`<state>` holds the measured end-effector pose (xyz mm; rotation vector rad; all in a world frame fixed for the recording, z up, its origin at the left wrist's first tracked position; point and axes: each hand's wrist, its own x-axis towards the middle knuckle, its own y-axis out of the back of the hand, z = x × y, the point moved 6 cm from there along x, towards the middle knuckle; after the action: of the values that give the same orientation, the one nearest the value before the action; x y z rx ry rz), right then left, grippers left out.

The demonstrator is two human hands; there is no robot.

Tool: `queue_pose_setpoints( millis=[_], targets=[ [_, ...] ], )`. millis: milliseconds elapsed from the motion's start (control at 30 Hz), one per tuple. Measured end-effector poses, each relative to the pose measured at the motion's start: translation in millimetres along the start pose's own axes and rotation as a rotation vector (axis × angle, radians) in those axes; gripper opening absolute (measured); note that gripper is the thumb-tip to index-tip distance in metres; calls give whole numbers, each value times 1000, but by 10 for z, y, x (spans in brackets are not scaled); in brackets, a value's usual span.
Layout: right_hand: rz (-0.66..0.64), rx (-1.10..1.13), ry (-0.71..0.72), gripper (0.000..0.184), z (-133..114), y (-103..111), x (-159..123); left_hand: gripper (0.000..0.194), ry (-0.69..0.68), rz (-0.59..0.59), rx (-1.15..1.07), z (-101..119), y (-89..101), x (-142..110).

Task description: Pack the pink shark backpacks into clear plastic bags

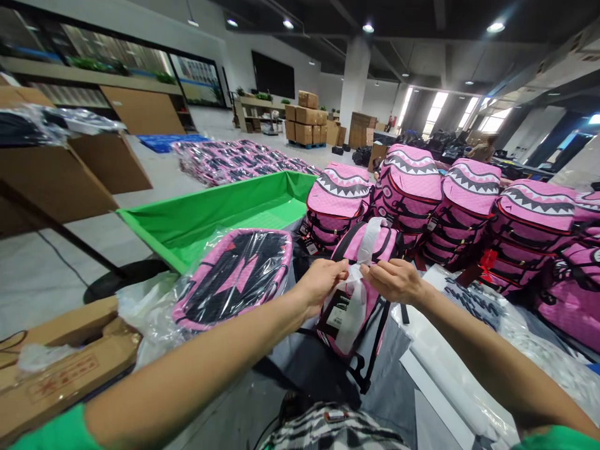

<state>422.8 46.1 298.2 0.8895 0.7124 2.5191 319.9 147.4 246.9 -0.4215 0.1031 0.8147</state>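
- A wide hall with ceiling lights on, and at the back a stack of cardboard boxes rises from the floor.
- Closer in, a heap of wrapped pink packs spreads over the floor, with a green bin standing in front.
- Here's the grey work surface, and on it, right before the person, the pink backpack, a black strap trailing towards us.
- Left hand: fingers pinched tight on a white strip that runs over the pack's top and down its front.
- Right hand: closed too, pinching the same strip just beside the left; whether it's knotted there, I can't tell.
- A printed label shows just below the left hand.
- Off to the left, a bagged backpack lies in clear plastic.
- And behind, upright pink backpacks with toothy flaps line up towards the right!
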Motion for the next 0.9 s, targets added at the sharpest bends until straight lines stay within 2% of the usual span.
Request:
queue_pose_setpoints(
  millis=[133,267,367,467,633,767,833,900],
  targets=[
    [2,2,-46,24,-36,-11,-54,24,168,-47,88,-22,-137,-30],
    [12,49,-79,22,-66,13,-71,21,297,-113,62,-82,-202,-75],
    [99,11,-64,22,-102,91,-43,21,276,-149,44,-75,-196,-71],
    [153,-46,-108,20,-146,149,-14,28,240,-187,59,-82,-159,-54],
    [34,-81,-344,21,-263,106,1,45,227,-334,130,-183,-136,-45],
    [-39,-29,-548,15,-416,194,-50,48,148,-345,225,-214,-135,-14],
    [-27,37,-713,22,-518,339,-211,47,126,-314,265,-216,-133,5],
    [32,113,-932,23,-665,535,-556,48,125,-283,310,-217,-129,9]
  ],
)
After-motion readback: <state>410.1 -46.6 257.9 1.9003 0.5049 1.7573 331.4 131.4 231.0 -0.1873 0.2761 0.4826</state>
